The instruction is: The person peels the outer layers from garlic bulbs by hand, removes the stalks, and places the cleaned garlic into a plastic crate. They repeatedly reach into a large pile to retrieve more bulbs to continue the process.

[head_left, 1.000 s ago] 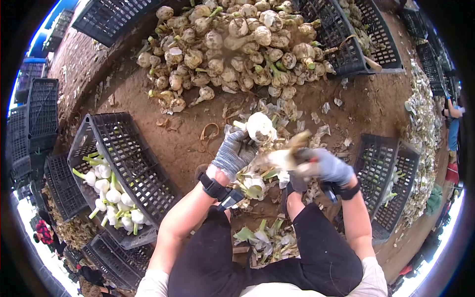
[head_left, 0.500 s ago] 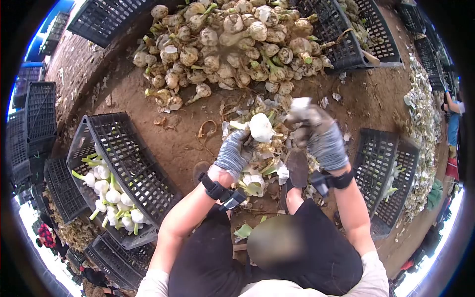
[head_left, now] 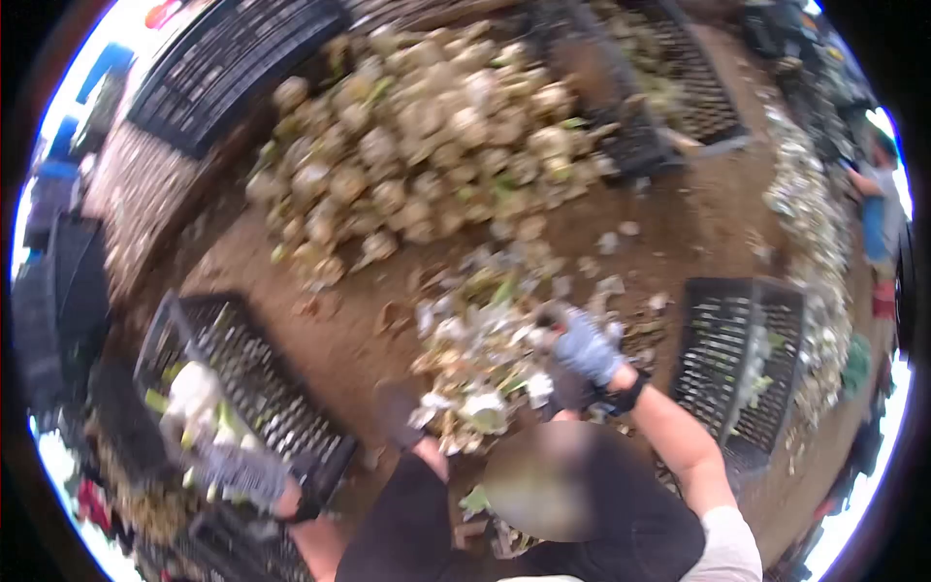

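Garlic bulbs (head_left: 197, 388), white and apparently cleaned, lie in the crate (head_left: 276, 378) at eight o'clock; a far bigger brownish heap (head_left: 427, 145) at twelve looks uncleaned. The left hand (head_left: 242, 469) touches or nears white bulbs, the right hand (head_left: 585, 349) peelings (head_left: 464, 339) at four; blur hides whether either's fingers grasp anything.

Blur smears the left hand (head_left: 240, 471) and the white bulb (head_left: 196, 390) by it, so its grip is unclear; whatever the right hand (head_left: 585, 347) holds is too blurred to name, a hazy patch (head_left: 539, 482) hides part of the lap, and the garlic pile (head_left: 417, 136) lacks sharp outlines
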The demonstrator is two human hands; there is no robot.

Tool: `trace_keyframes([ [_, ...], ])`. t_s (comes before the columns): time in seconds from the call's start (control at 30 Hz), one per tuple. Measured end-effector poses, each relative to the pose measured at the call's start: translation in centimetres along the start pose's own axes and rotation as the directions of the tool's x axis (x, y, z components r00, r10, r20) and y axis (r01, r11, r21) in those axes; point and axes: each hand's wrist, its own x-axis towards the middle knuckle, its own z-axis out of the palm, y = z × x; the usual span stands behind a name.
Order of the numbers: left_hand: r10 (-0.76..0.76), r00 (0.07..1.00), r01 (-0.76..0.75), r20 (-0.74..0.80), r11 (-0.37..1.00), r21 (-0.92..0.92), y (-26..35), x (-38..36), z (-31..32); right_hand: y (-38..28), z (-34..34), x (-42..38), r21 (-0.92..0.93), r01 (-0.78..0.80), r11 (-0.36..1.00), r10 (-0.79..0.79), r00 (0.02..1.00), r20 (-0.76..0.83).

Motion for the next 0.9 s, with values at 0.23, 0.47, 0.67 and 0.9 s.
trace_keyframes([
  [0.23,-0.217,0.648,0.347,0.730,0.937,-0.029,-1.3,-4.1,12.7,2.4,-0.1,0.7,-0.227,0.085,0.970,-0.079,0.996,0.032],
  [0.47,-0.030,0.614,-0.165,0.789,0.972,0.166,-8.7,-15.3,26.2,1.6,0.8,1.2,-0.472,0.070,0.879,-0.046,0.997,0.062],
  [0.67,-0.115,0.542,0.555,0.832,0.792,-0.252,-4.6,-14.7,23.7,0.1,2.6,1.8,0.254,-0.147,0.956,0.080,0.963,0.257],
  [0.9,0.193,0.243,0.935,0.951,0.216,-0.282,10.2,-16.4,12.6,-0.8,3.1,2.0,0.947,-0.131,0.295,0.116,0.988,0.100],
])
